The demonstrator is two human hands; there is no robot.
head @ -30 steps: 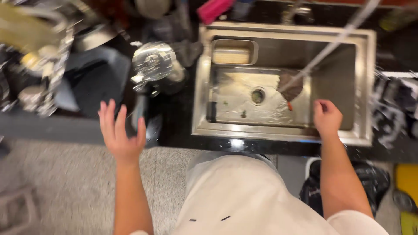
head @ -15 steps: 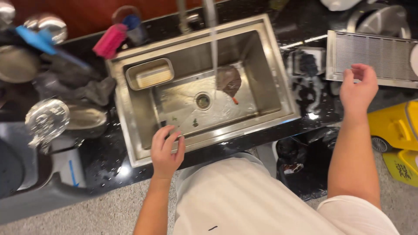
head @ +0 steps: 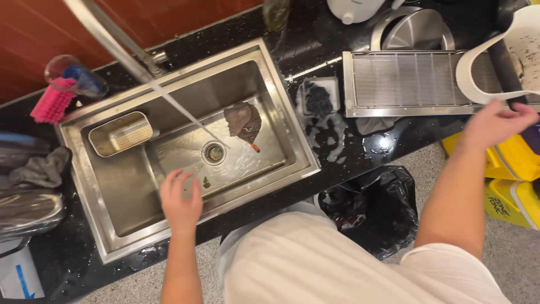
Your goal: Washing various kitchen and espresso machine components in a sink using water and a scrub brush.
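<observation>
White plastic container (head: 506, 53) sits at the far right of the black counter (head: 315, 48), partly over the metal drain rack (head: 405, 81), and your right hand (head: 495, 121) reaches out to it with the arm stretched across the counter edge. Your fingers there are blurred; they look loosely curled just under the container's rim, and you cannot tell whether they touch it or grip it. Your left hand (head: 181, 198) hovers over the front of the steel sink (head: 281, 101), fingers apart and holding nothing, near the drain (head: 214, 152). Water runs from the tap (head: 112, 42) into the basin, beside a brown rag (head: 243, 121). The container's right side is cut off by the frame.
</observation>
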